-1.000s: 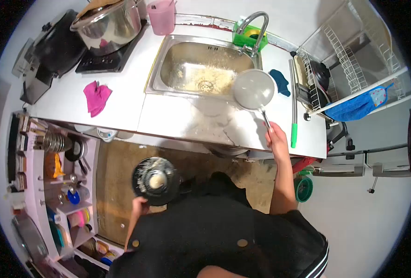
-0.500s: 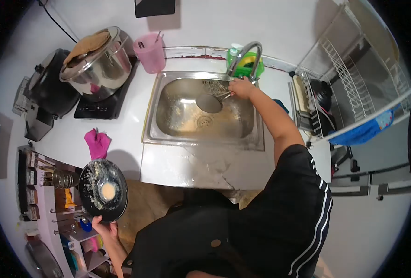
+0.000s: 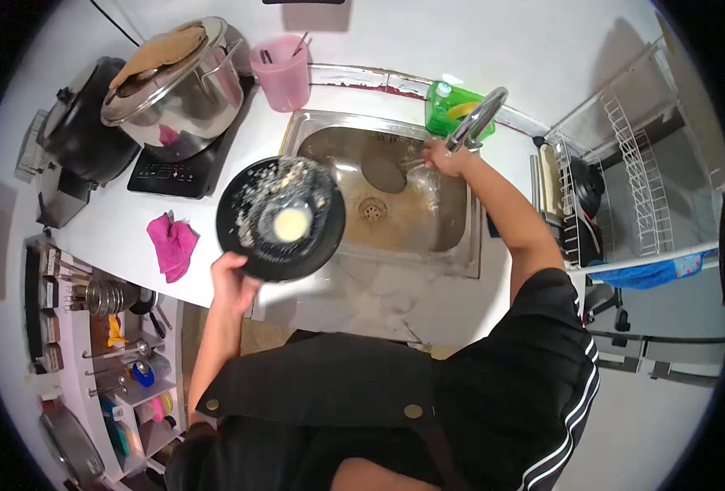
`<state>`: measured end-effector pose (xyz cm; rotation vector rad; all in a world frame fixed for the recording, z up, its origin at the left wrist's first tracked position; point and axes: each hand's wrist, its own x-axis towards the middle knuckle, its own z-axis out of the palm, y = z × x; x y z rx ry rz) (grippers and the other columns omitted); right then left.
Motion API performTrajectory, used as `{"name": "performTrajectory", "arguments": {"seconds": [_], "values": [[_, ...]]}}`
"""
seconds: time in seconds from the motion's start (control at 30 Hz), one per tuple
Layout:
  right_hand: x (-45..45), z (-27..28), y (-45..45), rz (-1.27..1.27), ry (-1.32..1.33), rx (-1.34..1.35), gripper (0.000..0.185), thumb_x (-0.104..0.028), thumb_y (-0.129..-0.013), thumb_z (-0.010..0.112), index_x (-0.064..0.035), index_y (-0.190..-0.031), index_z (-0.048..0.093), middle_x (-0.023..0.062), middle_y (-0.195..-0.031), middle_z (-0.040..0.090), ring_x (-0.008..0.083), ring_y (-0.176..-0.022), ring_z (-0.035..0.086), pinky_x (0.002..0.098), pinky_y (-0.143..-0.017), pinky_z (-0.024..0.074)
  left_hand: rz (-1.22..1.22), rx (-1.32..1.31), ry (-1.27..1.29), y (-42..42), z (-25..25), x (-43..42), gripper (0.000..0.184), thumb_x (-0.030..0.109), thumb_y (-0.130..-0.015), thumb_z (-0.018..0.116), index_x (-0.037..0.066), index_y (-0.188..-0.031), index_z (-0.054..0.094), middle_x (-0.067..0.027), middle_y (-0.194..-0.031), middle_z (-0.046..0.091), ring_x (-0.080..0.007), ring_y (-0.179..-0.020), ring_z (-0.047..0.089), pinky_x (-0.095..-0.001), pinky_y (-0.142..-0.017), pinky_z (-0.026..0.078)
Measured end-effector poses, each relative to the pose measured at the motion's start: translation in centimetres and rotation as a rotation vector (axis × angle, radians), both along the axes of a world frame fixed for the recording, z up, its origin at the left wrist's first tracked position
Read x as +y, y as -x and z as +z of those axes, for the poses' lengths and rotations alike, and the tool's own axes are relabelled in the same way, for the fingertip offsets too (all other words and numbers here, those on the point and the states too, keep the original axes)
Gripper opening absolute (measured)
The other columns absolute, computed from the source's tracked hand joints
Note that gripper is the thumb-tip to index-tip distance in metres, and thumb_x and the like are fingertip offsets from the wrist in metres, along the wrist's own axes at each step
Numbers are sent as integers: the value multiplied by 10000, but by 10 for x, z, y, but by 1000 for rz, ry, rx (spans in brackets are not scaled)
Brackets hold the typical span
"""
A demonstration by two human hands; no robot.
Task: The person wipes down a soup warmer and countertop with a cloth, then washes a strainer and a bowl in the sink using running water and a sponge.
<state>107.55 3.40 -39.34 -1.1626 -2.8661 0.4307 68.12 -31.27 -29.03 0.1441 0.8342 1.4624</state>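
Note:
My left hand [image 3: 236,282] grips the near rim of a black pan [image 3: 321,250], tilted so its inside faces me. Pale food bits cling to the inner wall, and a pale round patch shows in the middle. The pan is over the counter at the left edge of the steel sink [image 3: 473,245]. Near the base of the faucet [image 3: 481,114], my right hand [image 3: 447,158] is closed around the handle of a round, flat-headed strainer [image 3: 385,173]. The strainer's head hangs over the sink basin. Some fingers of the right hand are hidden.
A pink cloth [image 3: 172,245] lies on the counter at left. Behind it, a large steel pot [image 3: 178,106] stands on a black induction cooker [image 3: 170,176]. A pink cup [image 3: 281,78] and a green caddy [image 3: 440,119] flank the sink's back. A dish rack [image 3: 632,188] stands at right.
My left hand has brought the pan up and to the right, from beyond the counter's front edge to beside the sink. My right hand stays by the faucet with the strainer. The view has shifted.

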Motion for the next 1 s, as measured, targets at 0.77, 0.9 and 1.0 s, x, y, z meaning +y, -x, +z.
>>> {"name": "performTrajectory", "arguments": {"seconds": [0.77, 0.9, 1.0], "values": [[-170, 158, 100, -729, -142, -136, 256, -192, -813, 512, -85, -1029, 600, 148, -920, 629, 296, -827, 603, 370, -695, 470, -539, 101, 149, -46, -77, 152, 365, 101, -671, 520, -37, -998, 435, -195, -939, 524, -347, -812, 585, -374, -655, 550], [-153, 119, 81, -651, 266, 272, 313, -226, -824, 582, -95, -1108, 575, 85, -897, 630, 186, -810, 570, 296, -668, 442, -614, 18, 302, -74, -90, 166, 421, 165, -665, 547, 3, -1031, 416, -239, -973, 488, -449, -850, 554, -363, -649, 543], [-157, 129, 77, -711, 418, 362, 354, -247, -802, 630, -87, -1111, 572, 51, -909, 618, 116, -830, 526, 258, -672, 420, -733, -36, 268, -89, -105, 173, 432, 171, -660, 543, 42, -1054, 420, -240, -1043, 460, -473, -855, 540, -379, -699, 527]]}}
